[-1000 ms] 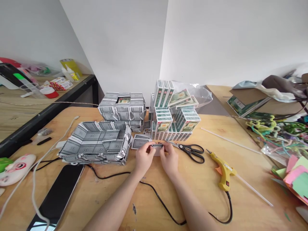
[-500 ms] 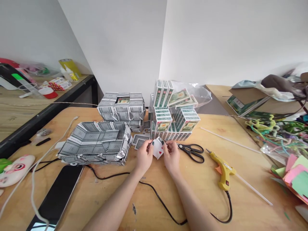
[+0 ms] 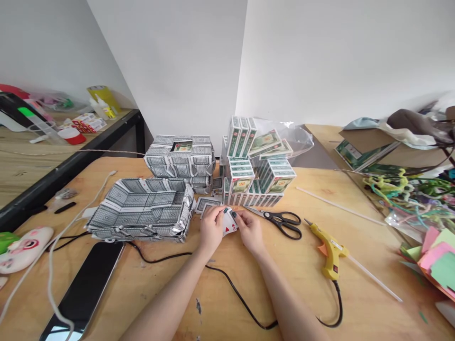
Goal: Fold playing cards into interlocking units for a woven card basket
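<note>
Between my two hands is a white playing card (image 3: 229, 225) with red hearts on its face. My left hand (image 3: 212, 230) pinches its left side, and my right hand (image 3: 250, 230) has thumb and fingers closed on its upper right corner. More cards (image 3: 206, 203) lie face down just beyond my left hand. To the left stands an open tray made of folded cards (image 3: 137, 233), with a closed box of the same cards (image 3: 179, 158) behind it. Stacked card packs (image 3: 241, 177) rise beyond my hands. Black-handled scissors (image 3: 283, 222) lie right of my right hand.
A yellow glue gun (image 3: 332, 251) lies at right, its black cord looping across the table. Glue sticks (image 3: 339, 204) lie near it. A phone (image 3: 83, 289) and white cable sit at left. Pipe cleaners (image 3: 387, 189) and coloured paper (image 3: 439, 255) crowd the right edge.
The playing card has turned in my fingers and is tilted differently. My right hand has shifted slightly left along its edge, so more of the scissors' blades show.
</note>
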The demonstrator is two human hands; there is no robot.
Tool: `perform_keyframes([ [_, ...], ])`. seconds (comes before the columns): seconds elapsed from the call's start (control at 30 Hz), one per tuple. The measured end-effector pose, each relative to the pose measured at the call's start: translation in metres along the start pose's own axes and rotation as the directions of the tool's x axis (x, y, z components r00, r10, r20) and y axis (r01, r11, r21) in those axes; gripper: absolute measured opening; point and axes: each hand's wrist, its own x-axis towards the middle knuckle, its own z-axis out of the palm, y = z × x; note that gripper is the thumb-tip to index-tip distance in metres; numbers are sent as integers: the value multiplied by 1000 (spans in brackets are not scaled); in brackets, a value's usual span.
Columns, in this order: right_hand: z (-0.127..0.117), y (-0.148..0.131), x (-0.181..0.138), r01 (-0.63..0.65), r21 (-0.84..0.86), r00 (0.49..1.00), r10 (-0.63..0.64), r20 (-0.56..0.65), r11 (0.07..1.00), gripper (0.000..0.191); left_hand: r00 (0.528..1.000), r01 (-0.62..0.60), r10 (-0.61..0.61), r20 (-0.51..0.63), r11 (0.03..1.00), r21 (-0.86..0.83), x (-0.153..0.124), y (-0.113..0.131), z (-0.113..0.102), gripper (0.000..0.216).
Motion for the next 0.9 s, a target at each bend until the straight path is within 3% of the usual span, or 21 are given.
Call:
perform_keyframes([
  [0.3, 2, -3, -1, -11, 47, 999, 12, -30, 999, 27, 990, -63, 55, 132, 996, 57, -4, -4, 3, 33],
  [0.7, 1, -3, -2, 5, 24, 997, -7, 81, 1000, 33, 999, 17, -21, 44, 996, 92, -5, -2, 2, 31],
  [0.9, 2, -4, -2, -2, 73, 999, -1, 38, 997, 28, 994, 78, -73, 79, 995, -61, -1, 4, -2, 21],
])
